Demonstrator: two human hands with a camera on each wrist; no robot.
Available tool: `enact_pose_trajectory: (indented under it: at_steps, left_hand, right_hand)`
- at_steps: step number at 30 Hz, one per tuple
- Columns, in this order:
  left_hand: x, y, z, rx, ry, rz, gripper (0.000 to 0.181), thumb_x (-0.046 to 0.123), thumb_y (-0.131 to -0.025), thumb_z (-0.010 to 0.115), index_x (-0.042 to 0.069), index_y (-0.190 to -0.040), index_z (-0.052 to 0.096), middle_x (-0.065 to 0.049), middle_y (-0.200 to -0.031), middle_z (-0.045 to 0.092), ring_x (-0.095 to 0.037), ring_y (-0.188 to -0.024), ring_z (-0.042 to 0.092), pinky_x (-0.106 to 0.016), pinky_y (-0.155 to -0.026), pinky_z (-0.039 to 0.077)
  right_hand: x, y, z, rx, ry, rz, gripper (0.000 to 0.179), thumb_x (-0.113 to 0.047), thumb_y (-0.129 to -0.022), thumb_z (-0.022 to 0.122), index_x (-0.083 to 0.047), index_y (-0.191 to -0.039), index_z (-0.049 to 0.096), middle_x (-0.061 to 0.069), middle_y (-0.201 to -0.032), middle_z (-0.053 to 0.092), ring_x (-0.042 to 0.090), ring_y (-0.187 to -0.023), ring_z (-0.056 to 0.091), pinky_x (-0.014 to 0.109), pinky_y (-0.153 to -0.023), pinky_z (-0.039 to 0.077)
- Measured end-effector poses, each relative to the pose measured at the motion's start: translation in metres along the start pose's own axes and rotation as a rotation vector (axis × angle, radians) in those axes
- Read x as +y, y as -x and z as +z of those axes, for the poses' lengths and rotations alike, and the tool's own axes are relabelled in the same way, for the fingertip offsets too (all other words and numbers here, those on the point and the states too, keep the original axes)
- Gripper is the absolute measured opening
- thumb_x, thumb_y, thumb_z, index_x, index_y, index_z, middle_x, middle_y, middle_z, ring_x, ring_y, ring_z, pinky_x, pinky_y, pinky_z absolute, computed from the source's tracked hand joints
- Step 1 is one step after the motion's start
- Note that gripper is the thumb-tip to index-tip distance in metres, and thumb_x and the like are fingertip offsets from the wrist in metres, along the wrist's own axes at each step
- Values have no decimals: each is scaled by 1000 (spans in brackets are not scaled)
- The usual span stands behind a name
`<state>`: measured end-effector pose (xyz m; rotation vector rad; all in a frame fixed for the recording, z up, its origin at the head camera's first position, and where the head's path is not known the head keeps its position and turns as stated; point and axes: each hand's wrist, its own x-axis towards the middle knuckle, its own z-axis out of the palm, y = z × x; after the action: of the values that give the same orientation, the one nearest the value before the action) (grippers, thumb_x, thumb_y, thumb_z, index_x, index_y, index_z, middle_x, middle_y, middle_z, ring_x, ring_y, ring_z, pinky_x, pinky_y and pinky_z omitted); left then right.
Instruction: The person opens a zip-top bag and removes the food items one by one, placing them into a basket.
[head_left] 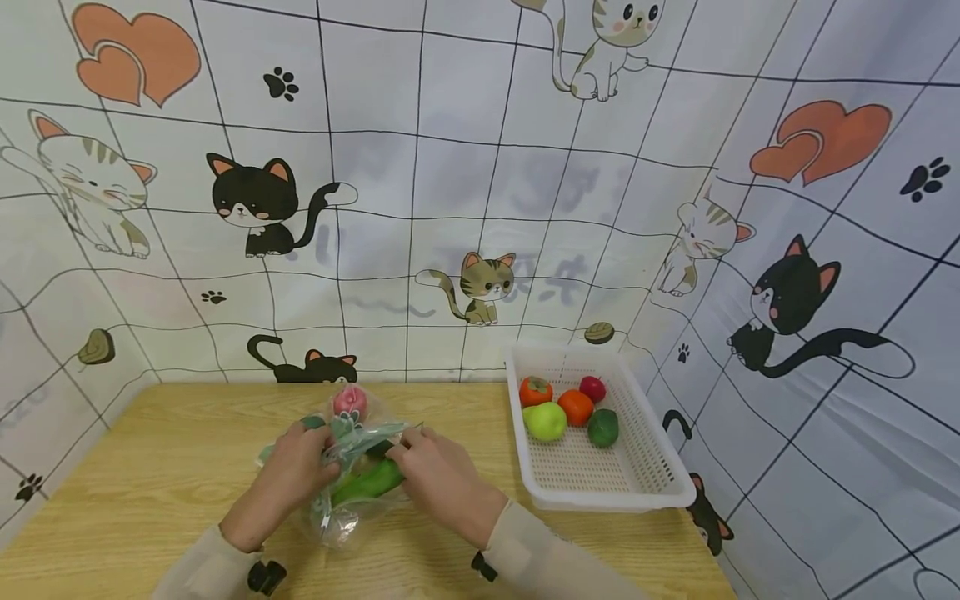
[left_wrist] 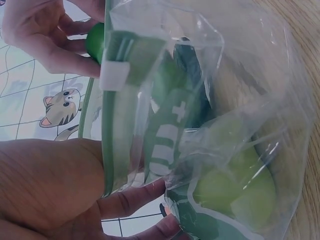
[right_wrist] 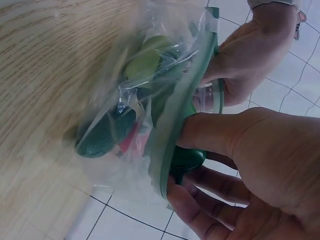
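From where I stand, the pepper (head_left: pixel 367 483) is at the mouth of the clear bag (head_left: pixel 343 529), one end in the person's fingers and, as far as I can tell, the rest past the rim and inside. It looks smooth and glossy, so I'd expect it to be light, firm and a little slippery, likely to bruise or snap if bent hard. The stem end, which points out toward the hand, seems the best place to hold it.

The bag looks thin, limp and crinkly; it would sag anywhere but along its green rim (left_wrist: pixel 108 135), which seems stiffer and is where I'd take hold. Below that, the load inside, a pale green fruit (left_wrist: pixel 237 190) and a dark green vegetable (right_wrist: pixel 105 135) among it, probably makes the bottom heavy and apt to roll about on the table (head_left: pixel 150 483).

The right hand (head_left: pixel 438 475) is curled, thumb on one side and fingers on the other, gripping the pepper's end right beside the rim. The left hand (head_left: pixel 300 462) is bent round the opposite side of the mouth and holds the bag there, its thumb and fingers only partly closed. I can't tell how firmly either one presses.
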<state>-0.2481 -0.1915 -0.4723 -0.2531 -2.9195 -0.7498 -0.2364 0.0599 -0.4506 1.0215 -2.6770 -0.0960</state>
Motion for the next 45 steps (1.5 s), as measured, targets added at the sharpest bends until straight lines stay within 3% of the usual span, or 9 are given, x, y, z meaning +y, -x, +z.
enact_pose_trajectory:
  at_steps: [15, 20, 35, 45]
  left_hand:
    - [-2, 0, -1, 21, -3, 17, 21, 8, -88, 88, 0, -95, 70, -17, -94, 63, -33, -90, 58, -48, -75, 53]
    - [-1, 0, -1, 22, 9, -7, 22, 8, -89, 89, -2, -99, 71, -18, -98, 64, -33, -92, 59, -48, -76, 54]
    - [-2, -1, -2, 14, 0, -6, 21, 7, -89, 88, 0, -96, 70, -21, -101, 65, -35, -93, 61, -52, -77, 56]
    - [-2, 4, -3, -2, -5, 16, 22, 8, -88, 87, 5, -89, 65, -14, -93, 61, -31, -90, 57, -45, -74, 51]
  right_hand:
    - [9, 18, -23, 57, -86, 41, 44, -23, -96, 99, -23, -137, 83, -2, -127, 78, 12, -106, 75, 23, -77, 66]
    - [14, 25, -29, 80, -96, 50, 48, -21, -96, 99, -24, -141, 82, -2, -125, 78, 12, -106, 74, 23, -74, 65]
    - [30, 42, -45, 157, -120, 48, 41, -17, -96, 99, -19, -133, 81, 0, -121, 78, 15, -105, 76, 27, -79, 67]
    - [25, 46, -43, 186, -108, 84, 41, -18, -93, 101, -18, -130, 82, -1, -119, 78, 14, -100, 76, 27, -80, 67]
